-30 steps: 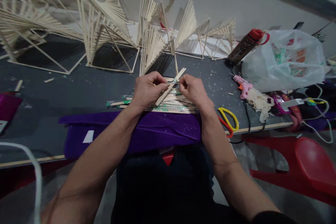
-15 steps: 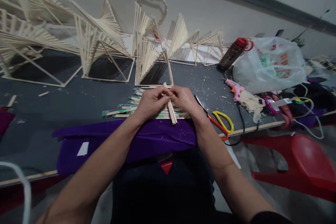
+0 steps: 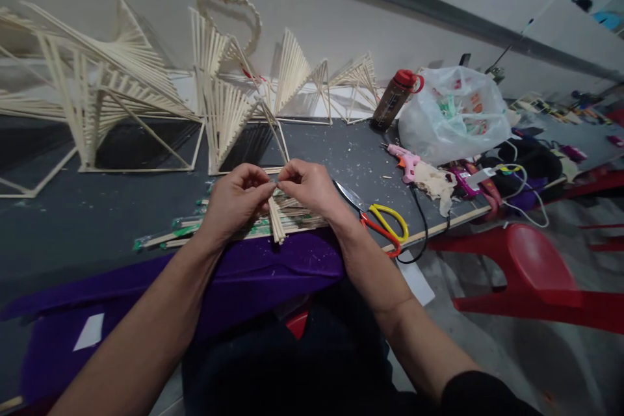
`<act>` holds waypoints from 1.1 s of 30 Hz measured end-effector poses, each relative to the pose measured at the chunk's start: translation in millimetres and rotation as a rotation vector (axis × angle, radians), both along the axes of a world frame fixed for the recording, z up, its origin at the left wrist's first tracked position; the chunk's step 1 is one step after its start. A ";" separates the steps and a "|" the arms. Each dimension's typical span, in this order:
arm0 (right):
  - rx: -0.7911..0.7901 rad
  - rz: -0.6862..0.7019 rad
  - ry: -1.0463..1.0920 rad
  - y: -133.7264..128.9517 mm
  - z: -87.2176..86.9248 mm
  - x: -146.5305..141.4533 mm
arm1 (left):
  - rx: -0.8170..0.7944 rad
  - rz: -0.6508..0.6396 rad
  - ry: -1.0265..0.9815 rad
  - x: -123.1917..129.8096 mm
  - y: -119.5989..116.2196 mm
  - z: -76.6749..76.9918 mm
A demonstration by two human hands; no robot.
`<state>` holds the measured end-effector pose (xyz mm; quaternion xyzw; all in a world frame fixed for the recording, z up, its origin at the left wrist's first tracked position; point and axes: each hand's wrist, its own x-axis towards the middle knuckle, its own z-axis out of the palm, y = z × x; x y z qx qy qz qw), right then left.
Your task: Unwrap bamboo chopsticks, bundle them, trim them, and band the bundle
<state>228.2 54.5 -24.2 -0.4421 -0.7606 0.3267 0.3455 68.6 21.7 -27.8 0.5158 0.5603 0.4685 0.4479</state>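
My left hand (image 3: 237, 198) and my right hand (image 3: 308, 187) meet fingertip to fingertip at the upper end of a small bundle of pale wooden sticks (image 3: 277, 224). Both are closed in a pinch around it, and the bundle's lower ends point toward me. Beneath the hands lie more sticks in clear and green wrappers (image 3: 178, 234), at the table's front edge. A purple cloth (image 3: 292, 260) spreads in front of them. Scissors with yellow and red handles (image 3: 385, 224) rest just right of my right hand.
Twisted stick structures (image 3: 229, 120) stand along the wall. To the right are a red-capped bottle (image 3: 392, 101), a plastic bag (image 3: 453, 117), a pink glue gun (image 3: 404, 161) and cables. A red chair (image 3: 541, 266) stands beyond the table's edge.
The view has turned to the right, so things appear farther left. My hands still hold the bundle, whose upper end is now hidden by my fingers.
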 end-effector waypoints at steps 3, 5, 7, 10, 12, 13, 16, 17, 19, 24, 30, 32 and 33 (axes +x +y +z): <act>-0.060 0.014 0.048 1.7 -0.3 0.1 | -0.063 -0.047 0.015 -2.0 -0.7 1.2; -0.082 0.025 0.075 2.0 -0.2 -0.3 | -0.089 -0.054 0.040 -3.6 -0.4 0.8; -0.093 0.030 0.096 1.3 -0.1 -1.4 | -0.093 -0.071 0.087 -4.9 0.2 -0.3; -0.116 0.026 0.120 -0.6 -0.4 -4.1 | -0.066 -0.098 0.216 -5.8 0.4 -1.1; -0.122 0.033 0.145 -0.8 -1.2 -5.5 | -0.051 -0.095 0.320 -6.1 -0.3 0.0; -0.119 0.041 0.169 -0.1 -1.8 -5.8 | -0.045 -0.088 0.358 -6.1 -0.8 0.9; -0.079 0.075 0.227 4.5 -3.1 -4.3 | -0.034 -0.099 0.372 -6.5 -1.6 3.5; -0.052 0.091 0.213 6.4 -3.0 -3.2 | -0.028 -0.110 0.356 -6.7 -1.5 3.9; -0.003 0.155 0.115 9.4 -2.0 -0.6 | -0.001 -0.130 0.350 -7.5 -0.3 3.6; 0.007 0.291 -0.078 12.1 2.1 4.4 | 0.035 -0.142 0.461 -9.4 4.4 -1.9; 0.042 0.281 -0.051 13.7 0.2 8.1 | -0.041 -0.145 0.341 -7.8 4.3 -3.2; 0.032 0.278 -0.036 13.7 -0.6 9.3 | -0.064 -0.151 0.280 -7.4 4.3 -4.6; 0.022 0.282 -0.037 13.6 -0.8 9.8 | -0.062 -0.150 0.274 -7.5 4.6 -5.7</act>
